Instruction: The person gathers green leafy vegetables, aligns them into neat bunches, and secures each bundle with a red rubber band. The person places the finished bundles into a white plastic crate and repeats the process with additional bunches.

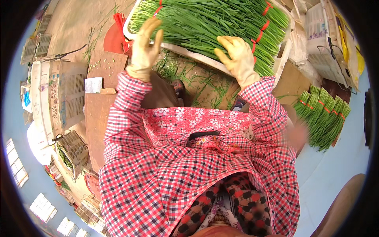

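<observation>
Bundles of green garlic chives (195, 23), bound with red ties (260, 32), fill a white plastic crate (189, 53) in front of me. My left hand (145, 44), in a pale yellow rubber glove, is raised at the crate's near left corner with its fingers apart and nothing in it. My right hand (237, 57), gloved alike, rests its spread fingers on the chives near the crate's front rim, beside a red tie. It does not grip a bundle.
A cleaver (97, 86) lies on a brown wooden board (97, 118) at my left. Red strips (120, 26) stand by a red round object (111, 38). Stacked plastic crates (59, 91) stand farther left. More tied chive bundles (322, 118) lie at right. Loose leaves (213, 89) litter the floor.
</observation>
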A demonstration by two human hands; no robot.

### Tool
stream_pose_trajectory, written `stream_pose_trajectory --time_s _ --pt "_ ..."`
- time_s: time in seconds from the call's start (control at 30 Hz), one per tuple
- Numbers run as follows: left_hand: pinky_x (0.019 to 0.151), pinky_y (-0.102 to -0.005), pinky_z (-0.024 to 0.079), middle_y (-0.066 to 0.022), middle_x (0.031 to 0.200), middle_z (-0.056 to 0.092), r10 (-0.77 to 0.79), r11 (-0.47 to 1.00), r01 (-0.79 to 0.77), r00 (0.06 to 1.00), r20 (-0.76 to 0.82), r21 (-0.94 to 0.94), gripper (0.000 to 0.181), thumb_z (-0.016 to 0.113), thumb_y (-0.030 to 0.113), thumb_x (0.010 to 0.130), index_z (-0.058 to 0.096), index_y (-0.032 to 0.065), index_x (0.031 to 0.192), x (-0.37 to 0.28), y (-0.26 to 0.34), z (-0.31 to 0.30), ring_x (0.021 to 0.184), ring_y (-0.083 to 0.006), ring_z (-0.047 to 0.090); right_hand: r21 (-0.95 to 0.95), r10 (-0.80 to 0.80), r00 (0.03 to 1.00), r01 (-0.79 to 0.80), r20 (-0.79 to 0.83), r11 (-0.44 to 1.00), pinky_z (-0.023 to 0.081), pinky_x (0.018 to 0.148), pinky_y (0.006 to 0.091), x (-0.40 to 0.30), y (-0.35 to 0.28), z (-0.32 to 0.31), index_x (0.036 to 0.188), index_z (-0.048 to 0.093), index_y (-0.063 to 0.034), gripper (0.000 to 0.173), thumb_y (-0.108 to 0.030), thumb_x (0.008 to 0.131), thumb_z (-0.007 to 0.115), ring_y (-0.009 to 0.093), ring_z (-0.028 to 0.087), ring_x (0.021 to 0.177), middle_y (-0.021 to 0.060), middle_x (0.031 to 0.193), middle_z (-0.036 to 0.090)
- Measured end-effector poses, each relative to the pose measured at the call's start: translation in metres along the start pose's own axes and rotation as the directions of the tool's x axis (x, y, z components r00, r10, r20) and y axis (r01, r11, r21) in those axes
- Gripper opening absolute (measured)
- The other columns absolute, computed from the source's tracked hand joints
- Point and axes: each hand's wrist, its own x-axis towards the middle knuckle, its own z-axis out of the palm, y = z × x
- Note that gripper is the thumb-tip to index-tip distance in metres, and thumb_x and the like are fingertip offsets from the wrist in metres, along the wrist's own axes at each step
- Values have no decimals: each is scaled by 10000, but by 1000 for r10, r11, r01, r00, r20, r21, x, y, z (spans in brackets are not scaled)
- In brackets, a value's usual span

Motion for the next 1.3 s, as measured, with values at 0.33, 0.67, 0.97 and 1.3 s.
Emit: stream_pose_trajectory --time_s 0.33,0.67,0.97,1.3 --pt "1112 -430 424 -131 1288 680 -147 968 135 988 -41 -212 289 562 62 1011 647 67 1287 -3 45 116 1290 -297 592 -164 17 969 25 248 986 544 755 407 18 -14 29 838 702 -172 94 -195 754 738 254 643 881 1 875 657" --pt "1193 -532 245 -79 1436 595 -115 986 133 979 166 -101 401 527 273 1007 595 178 1391 -23 30 139 1421 -317 458 -192 488 769 -450 412 872 536 766 532 41 -51 31 972 690 -102 236 -316 961 591 438 684 883 218 919 716" --pt "842 -397 548 -158 986 704 -100 993 98 994 -40 -64 272 583 -17 865 718 83 1078 3 34 151 952 -332 677 171 -124 687 0 716 985 537 902 467 -64 -89 -85 1203 680 -120 370 -138 833 690 317 672 1069 113 1151 713" --pt "1058 -502 452 -198 1303 639 232 973 -231 966 116 -19 396 660 99 964 575 -5 1336 28 131 195 1258 -413 578 164 826 462 -832 -322 530 545 924 413 -257 14 -204 1195 696 -36 295 -102 916 625 363 677 1073 175 1149 716"
